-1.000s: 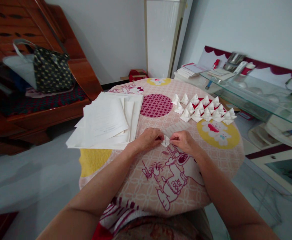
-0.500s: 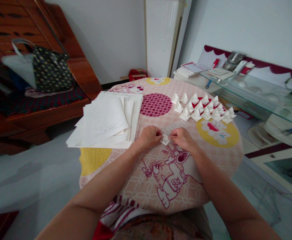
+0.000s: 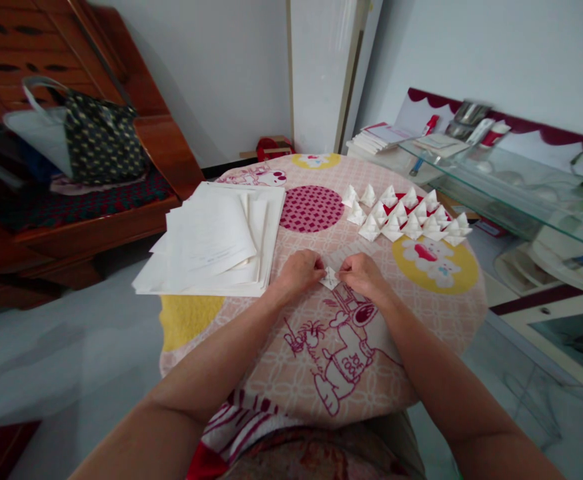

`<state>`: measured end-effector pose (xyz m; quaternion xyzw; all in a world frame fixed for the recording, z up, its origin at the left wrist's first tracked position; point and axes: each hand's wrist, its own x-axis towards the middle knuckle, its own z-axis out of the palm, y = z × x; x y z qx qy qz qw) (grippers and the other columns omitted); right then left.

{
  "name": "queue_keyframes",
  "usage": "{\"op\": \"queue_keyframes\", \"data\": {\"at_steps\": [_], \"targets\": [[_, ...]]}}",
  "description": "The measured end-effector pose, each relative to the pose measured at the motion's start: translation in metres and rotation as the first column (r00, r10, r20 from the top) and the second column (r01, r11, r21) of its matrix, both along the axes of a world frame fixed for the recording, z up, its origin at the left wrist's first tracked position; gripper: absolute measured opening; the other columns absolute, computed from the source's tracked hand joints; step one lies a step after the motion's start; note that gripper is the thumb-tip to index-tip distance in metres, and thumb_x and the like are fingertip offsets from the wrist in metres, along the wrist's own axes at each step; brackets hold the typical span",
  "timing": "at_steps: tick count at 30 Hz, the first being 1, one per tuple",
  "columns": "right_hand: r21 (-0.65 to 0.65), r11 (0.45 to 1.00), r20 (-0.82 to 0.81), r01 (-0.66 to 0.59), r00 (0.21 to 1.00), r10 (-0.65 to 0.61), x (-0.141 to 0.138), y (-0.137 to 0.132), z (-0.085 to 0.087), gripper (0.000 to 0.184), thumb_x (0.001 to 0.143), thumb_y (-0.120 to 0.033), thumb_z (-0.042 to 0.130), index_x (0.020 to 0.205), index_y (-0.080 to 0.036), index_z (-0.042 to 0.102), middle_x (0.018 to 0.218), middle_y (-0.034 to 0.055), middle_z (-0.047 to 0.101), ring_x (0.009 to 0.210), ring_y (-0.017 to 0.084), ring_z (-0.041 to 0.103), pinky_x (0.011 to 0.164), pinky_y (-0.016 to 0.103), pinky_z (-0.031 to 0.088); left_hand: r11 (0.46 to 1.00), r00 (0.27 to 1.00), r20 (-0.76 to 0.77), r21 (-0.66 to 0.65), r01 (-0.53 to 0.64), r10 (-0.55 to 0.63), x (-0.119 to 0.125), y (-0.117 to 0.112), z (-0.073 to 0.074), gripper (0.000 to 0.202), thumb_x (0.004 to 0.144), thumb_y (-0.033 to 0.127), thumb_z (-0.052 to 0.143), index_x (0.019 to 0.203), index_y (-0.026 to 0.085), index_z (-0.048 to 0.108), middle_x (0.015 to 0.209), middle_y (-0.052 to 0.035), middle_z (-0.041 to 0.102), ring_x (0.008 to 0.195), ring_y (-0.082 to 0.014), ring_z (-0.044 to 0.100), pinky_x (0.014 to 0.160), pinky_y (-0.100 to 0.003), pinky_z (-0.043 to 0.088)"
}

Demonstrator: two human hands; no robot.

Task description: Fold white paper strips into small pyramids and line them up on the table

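Observation:
My left hand [image 3: 300,270] and my right hand [image 3: 362,274] meet at the middle of a round table covered with a pink cartoon cloth [image 3: 351,347]. Both pinch a small folded piece of white paper [image 3: 330,278] that rests on the cloth between their fingertips. Several finished folded white paper shapes [image 3: 408,216] lie in rows at the far right of the table. A stack of white paper sheets [image 3: 216,240] lies to the left of my left hand.
A wooden bench [image 3: 71,213] with a patterned bag [image 3: 98,140] stands at the left. A glass shelf [image 3: 511,187] holding books and small items runs along the right. A white panel [image 3: 321,73] leans on the back wall.
The two hands stay on the small folded paper and have shifted only slightly over it. Nothing else has moved.

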<state>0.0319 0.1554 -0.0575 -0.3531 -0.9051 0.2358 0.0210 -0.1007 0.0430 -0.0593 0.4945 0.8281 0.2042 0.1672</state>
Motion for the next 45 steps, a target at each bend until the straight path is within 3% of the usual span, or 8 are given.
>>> {"op": "queue_keyframes", "data": {"at_steps": [6, 9, 14, 17, 21, 28, 35, 45], "targets": [[-0.036, 0.999, -0.06, -0.013, 0.998, 0.011, 0.003, 0.002, -0.002, 0.008, 0.077, -0.019, 0.072, 0.07, -0.017, 0.074, 0.068, 0.006, 0.071, 0.066, 0.016, 0.062, 0.061, 0.026, 0.04, 0.999, 0.997, 0.065, 0.016, 0.028, -0.029, -0.004, 0.004, -0.003, 0.013, 0.081, 0.024, 0.07, 0.08, 0.014, 0.08, 0.073, -0.0053, 0.073, 0.066, -0.0155, 0.06, 0.065, -0.027, 0.043], [-0.18, 0.984, -0.156, -0.011, 0.988, -0.017, 0.008, 0.005, -0.005, 0.01, 0.074, -0.019, 0.073, 0.065, -0.018, 0.069, 0.058, 0.0018, 0.065, 0.054, 0.013, 0.057, 0.052, 0.024, 0.038, 0.997, 0.985, 0.166, 0.065, 0.044, -0.054, -0.008, 0.002, -0.005, 0.016, 0.08, 0.025, 0.069, 0.07, 0.014, 0.075, 0.061, -0.0012, 0.066, 0.059, -0.0125, 0.054, 0.059, -0.025, 0.037], [-0.584, 0.812, -0.358, -0.006, 0.9, -0.25, 0.017, 0.011, -0.009, 0.018, 0.075, -0.033, 0.069, 0.068, -0.017, 0.065, 0.057, 0.0008, 0.064, 0.038, 0.009, 0.05, 0.035, 0.021, 0.031, 0.977, 0.835, 0.545, 0.209, -0.04, -0.083, -0.015, -0.003, -0.007, 0.026, 0.08, 0.031, 0.067, 0.061, 0.015, 0.06, 0.052, 0.0034, 0.054, 0.049, -0.008, 0.045, 0.051, -0.022, 0.031], [-0.668, 0.736, -0.445, -0.105, 0.85, -0.282, 0.019, 0.012, -0.008, 0.032, 0.073, -0.046, 0.072, 0.065, -0.016, 0.065, 0.059, 0.0038, 0.067, 0.039, 0.01, 0.054, 0.033, 0.02, 0.035, 0.951, 0.729, 0.675, 0.287, -0.111, -0.119, -0.018, -0.005, -0.006, 0.023, 0.078, 0.031, 0.069, 0.065, 0.014, 0.06, 0.055, 0.0026, 0.057, 0.051, -0.0078, 0.048, 0.051, -0.021, 0.034], [-0.69, 0.688, -0.531, -0.223, 0.803, -0.271, 0.017, 0.01, -0.005, 0.043, 0.072, -0.057, 0.074, 0.067, -0.015, 0.068, 0.064, 0.007, 0.07, 0.045, 0.013, 0.061, 0.037, 0.022, 0.044, 0.918, 0.702, 0.695, 0.364, -0.155, -0.158, -0.017, -0.005, -0.005, 0.018, 0.077, 0.028, 0.07, 0.071, 0.013, 0.063, 0.058, 0.0014, 0.059, 0.053, -0.008, 0.051, 0.051, -0.02, 0.036], [-0.615, 0.732, -0.614, -0.292, 0.76, -0.213, 0.018, 0.009, -0.004, 0.034, 0.072, -0.048, 0.079, 0.077, -0.015, 0.074, 0.062, 0.0051, 0.072, 0.051, 0.014, 0.064, 0.048, 0.023, 0.05, 0.864, 0.709, 0.653, 0.489, -0.125, -0.267, -0.014, -0.007, -0.001, 0.023, 0.079, 0.031, 0.073, 0.071, 0.013, 0.062, 0.061, 0.0009, 0.059, 0.055, -0.0075, 0.052, 0.053, -0.019, 0.038], [-0.561, 0.778, -0.664, -0.284, 0.715, -0.218, 0.017, 0.006, -0.001, 0.027, 0.072, -0.042, 0.08, 0.075, -0.016, 0.075, 0.062, 0.0043, 0.072, 0.052, 0.015, 0.064, 0.05, 0.025, 0.052, 0.804, 0.778, 0.552, 0.585, -0.106, -0.299, -0.012, -0.008, -0.001, 0.021, 0.08, 0.03, 0.072, 0.074, 0.013, 0.061, 0.063, 0.0019, 0.056, 0.056, -0.0073, 0.048, 0.052, -0.02, 0.034], [-0.504, 0.818, -0.714, -0.276, 0.666, -0.215, 0.019, 0.002, 0.0, 0.02, 0.072, -0.038, 0.079, 0.074, -0.018, 0.077, 0.06, 0.0027, 0.072, 0.051, 0.015, 0.064, 0.051, 0.026, 0.053, 0.786, 0.77, 0.549, 0.61, -0.102, -0.326, -0.01, -0.009, 0.001, 0.026, 0.079, 0.035, 0.075, 0.075, 0.014, 0.061, 0.065, 0.0015, 0.055, 0.058, -0.0078, 0.046, 0.052, -0.021, 0.034]]}}
